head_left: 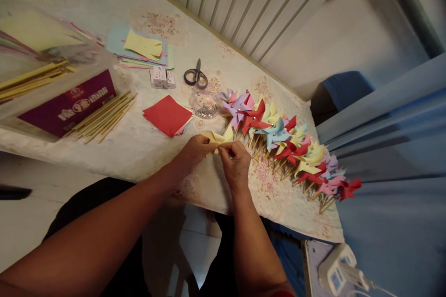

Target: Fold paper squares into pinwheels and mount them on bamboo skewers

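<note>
Over the front part of the table, a yellow paper pinwheel point(223, 136) with curled blades is held between both hands. My left hand point(198, 149) pinches its left side, thumb and fingers closed on the paper. My right hand point(237, 160) grips its near edge with the fingertips close together at the middle. Whether a pin or a stick is between the fingers is hidden. Just beyond them stands a clear dish of small metal pins point(206, 107). A stack of red paper squares point(167, 115) lies to the left of the dish.
Finished pinwheels point(275, 133) on sticks line the right side. Scissors point(196, 75), small boxes point(161, 77) and coloured paper point(142, 46) lie farther back. Loose wooden sticks point(104, 116) rest beside a purple-labelled box point(69, 104) at left. A power strip point(336, 269) is at lower right.
</note>
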Demonstrator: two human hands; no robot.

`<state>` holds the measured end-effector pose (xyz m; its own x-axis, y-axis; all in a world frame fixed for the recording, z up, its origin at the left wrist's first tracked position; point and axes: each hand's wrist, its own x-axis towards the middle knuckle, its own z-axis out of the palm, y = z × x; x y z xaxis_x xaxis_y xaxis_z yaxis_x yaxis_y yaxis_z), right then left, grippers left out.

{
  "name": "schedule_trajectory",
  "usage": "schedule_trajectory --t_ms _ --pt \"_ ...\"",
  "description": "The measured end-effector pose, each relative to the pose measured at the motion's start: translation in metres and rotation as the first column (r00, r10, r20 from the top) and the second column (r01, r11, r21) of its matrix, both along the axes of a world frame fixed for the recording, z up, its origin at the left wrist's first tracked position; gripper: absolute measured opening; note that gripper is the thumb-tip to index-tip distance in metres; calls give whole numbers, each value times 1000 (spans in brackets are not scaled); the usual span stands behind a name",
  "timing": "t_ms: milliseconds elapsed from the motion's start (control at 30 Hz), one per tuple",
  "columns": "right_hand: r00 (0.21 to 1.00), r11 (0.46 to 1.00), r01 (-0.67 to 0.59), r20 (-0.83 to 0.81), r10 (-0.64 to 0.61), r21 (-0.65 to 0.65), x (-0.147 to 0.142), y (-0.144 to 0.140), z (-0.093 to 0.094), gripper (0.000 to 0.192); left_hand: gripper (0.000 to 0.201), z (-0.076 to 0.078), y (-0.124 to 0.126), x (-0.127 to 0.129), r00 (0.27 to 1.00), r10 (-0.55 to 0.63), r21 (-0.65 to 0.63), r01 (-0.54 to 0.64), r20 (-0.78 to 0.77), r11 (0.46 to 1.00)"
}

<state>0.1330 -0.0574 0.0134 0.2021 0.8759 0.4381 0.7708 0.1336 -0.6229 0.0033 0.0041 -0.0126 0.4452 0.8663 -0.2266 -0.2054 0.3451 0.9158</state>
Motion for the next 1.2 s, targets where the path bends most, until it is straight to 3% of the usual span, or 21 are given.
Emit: schedule_trajectory --t_ms 167,333,600,800,1000,1200 --pt "1000 1000 -18 -17 18 19 1 0 -1 14 28 1 0 -1 999 -18 29 19 -39 999" --pt "999 999 -31 20 31 10 2 -1 1 16 26 7 -2 -3 979 35 184 2 -199 983" --pt "987 998 -68 146 64 16 2 -4 4 20 15 13 -1 -2 951 128 492 29 -282 870" --pt "1000 999 -12 11 11 34 -3 -3 -3 19 14 12 -1 -2 945 135 518 41 -297 854" --pt "999 999 -32 -5 32 24 -3 -2 -4 18 19 10 -2 -4 943 140 524 41 -301 850" --pt "970 996 43 -235 -62 -84 -5 1 -9 16 21 3 -1 -4 916 153 503 60 -372 862"
